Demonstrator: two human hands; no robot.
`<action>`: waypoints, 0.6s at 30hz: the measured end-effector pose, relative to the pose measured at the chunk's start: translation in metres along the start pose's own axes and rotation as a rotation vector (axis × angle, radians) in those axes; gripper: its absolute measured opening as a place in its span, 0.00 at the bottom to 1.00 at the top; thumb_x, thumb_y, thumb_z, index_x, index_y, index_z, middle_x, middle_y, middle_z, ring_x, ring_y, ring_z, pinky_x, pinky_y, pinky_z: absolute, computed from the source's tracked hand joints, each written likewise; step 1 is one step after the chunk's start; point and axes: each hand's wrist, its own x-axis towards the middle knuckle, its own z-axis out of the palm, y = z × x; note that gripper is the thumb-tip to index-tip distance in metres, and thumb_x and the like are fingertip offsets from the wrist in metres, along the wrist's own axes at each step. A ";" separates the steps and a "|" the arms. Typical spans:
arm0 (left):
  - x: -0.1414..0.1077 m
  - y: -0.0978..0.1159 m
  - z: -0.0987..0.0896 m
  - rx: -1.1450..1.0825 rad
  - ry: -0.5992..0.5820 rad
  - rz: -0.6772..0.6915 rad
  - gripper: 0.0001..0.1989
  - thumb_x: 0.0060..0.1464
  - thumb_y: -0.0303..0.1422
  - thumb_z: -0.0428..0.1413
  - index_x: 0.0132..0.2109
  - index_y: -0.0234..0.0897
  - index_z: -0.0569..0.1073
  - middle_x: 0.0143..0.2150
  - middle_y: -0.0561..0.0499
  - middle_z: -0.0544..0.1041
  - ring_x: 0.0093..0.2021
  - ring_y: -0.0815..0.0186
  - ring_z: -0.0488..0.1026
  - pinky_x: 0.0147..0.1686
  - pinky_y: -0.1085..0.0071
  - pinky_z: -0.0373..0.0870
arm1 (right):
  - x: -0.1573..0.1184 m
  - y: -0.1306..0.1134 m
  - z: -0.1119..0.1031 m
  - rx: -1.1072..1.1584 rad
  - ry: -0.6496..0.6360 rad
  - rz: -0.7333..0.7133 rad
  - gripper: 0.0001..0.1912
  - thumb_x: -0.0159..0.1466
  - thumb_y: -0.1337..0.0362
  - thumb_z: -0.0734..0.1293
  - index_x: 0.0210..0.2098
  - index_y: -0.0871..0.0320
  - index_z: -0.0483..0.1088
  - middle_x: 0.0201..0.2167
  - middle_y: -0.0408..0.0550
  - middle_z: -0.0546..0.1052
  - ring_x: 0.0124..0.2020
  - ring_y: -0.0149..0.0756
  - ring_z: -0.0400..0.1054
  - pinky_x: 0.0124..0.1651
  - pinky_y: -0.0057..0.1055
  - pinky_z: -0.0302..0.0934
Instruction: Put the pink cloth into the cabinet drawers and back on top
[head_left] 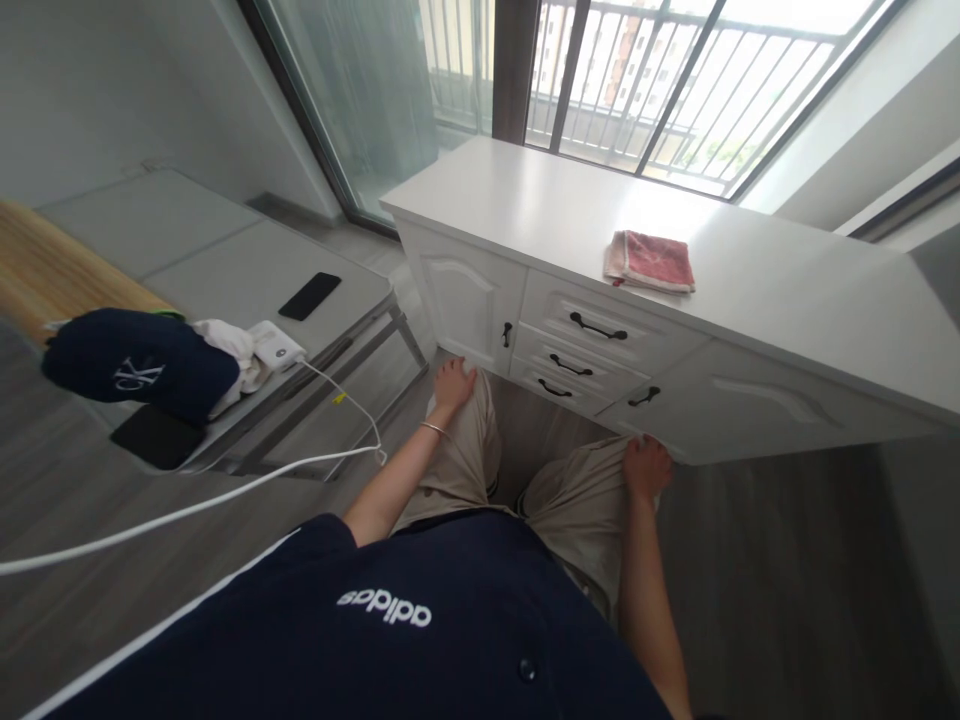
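My left hand (454,385) rests on my left knee, palm down, with the fingers lying over the beige trousers (469,450) and the thumb apart. On the other knee lies my right hand (647,467), its fingers draped over the front and partly out of sight. Neither hand holds anything. Just beyond the knees stands a white cabinet (525,215) with dark drawer handles (598,327). A folded red and pink cloth (652,262) sits on its top, away from both hands.
A grey folding table (225,270) at left carries a dark cap (142,365), a white charger-like block (276,345), a black phone (310,296) and another dark flat device (157,437). A white cable (225,497) crosses beside my left arm. Windows (637,80) rise behind the cabinet.
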 end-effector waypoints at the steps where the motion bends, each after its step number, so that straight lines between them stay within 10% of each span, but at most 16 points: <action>1: 0.000 0.000 0.000 -0.003 -0.001 -0.002 0.29 0.68 0.46 0.45 0.67 0.37 0.69 0.65 0.35 0.73 0.64 0.46 0.70 0.59 0.53 0.69 | 0.000 0.000 0.000 -0.002 0.003 -0.003 0.25 0.72 0.60 0.57 0.63 0.63 0.71 0.58 0.64 0.75 0.60 0.56 0.69 0.57 0.47 0.65; 18: 0.002 -0.002 0.004 0.008 0.010 -0.007 0.28 0.68 0.47 0.46 0.68 0.38 0.69 0.65 0.35 0.73 0.64 0.46 0.70 0.60 0.53 0.68 | 0.002 0.002 0.002 -0.007 0.001 -0.007 0.25 0.71 0.59 0.57 0.62 0.62 0.71 0.58 0.63 0.76 0.60 0.56 0.69 0.57 0.47 0.65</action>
